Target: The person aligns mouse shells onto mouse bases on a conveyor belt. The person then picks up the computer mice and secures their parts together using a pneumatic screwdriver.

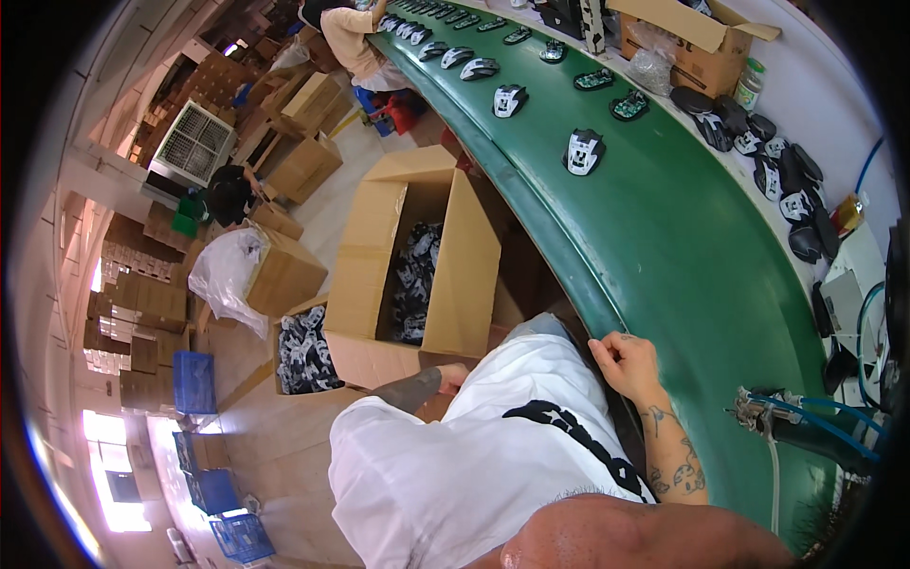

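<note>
R hand (626, 366) at tabletop (682, 256) edge, grip curled closed, nothing visible in it; L hand (453, 377) part-hidden, grip can't tell. Mice (583, 152) spaced along tabletop, prob. so none touch; open box (464, 289) left of tabletop.

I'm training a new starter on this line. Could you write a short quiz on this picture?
1. True or false: the person's bare, curled right hand is nearer the long green belt than the bare left hand is.
2. What lies inside the tall, open brown cardboard box?
3. Which row on the belt is farther from that box: the white-and-black mouse-shaped shells or the flat green circuit boards?

Key: 1. True. 2. Black-and-grey parts. 3. The circuit boards.
</note>
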{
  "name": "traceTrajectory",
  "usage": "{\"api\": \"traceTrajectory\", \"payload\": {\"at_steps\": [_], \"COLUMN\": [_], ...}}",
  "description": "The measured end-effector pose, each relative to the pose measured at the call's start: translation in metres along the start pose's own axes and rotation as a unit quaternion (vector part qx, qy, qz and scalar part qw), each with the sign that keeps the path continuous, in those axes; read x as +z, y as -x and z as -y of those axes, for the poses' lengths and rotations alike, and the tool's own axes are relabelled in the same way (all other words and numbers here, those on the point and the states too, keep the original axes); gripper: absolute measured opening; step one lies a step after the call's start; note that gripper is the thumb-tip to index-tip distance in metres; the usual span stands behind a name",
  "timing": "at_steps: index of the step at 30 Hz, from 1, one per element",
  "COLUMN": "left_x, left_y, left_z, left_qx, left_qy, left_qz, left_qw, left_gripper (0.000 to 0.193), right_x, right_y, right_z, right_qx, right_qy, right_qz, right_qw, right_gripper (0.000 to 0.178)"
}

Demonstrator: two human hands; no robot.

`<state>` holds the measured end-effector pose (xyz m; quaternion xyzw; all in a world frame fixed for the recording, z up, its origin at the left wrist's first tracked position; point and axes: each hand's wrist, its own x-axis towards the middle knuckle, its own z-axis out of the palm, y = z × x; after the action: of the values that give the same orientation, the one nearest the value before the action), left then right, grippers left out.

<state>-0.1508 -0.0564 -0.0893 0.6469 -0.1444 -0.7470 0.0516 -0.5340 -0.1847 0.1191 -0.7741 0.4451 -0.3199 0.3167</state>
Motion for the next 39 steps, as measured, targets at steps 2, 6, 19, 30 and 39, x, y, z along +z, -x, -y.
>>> {"api": "traceTrajectory", "payload": {"at_steps": [2, 6, 19, 30, 39], "left_x": [-0.004, -0.002, -0.059, -0.126, -0.199], "left_y": [-0.002, 0.008, 0.024, 0.009, 0.013], "left_z": [-0.001, -0.016, -0.11, -0.15, -0.122], "left_qx": [0.033, 0.047, 0.34, 0.335, 0.338], "left_qy": [-0.067, -0.177, -0.494, -0.261, 0.041], "left_qz": [-0.042, -0.051, -0.287, -0.506, -0.482], "left_qw": [0.996, 0.982, 0.747, 0.751, 0.807], "left_gripper": [0.019, 0.017, 0.037, 0.051, 0.038], "right_x": [-0.001, -0.002, -0.004, -0.004, -0.001], "right_y": [0.0, 0.002, -0.002, 0.0, -0.002], "right_z": [0.0, -0.004, -0.007, -0.008, -0.011], "right_qx": [-0.001, -0.002, -0.02, 0.0, 0.08], "right_qy": [-0.002, -0.004, -0.024, -0.025, -0.069], "right_qz": [0.001, 0.005, 0.005, 0.002, -0.011], "right_qw": [1.0, 1.0, 1.0, 1.0, 0.994], "right_gripper": [0.027, 0.027, 0.025, 0.024, 0.022]}}
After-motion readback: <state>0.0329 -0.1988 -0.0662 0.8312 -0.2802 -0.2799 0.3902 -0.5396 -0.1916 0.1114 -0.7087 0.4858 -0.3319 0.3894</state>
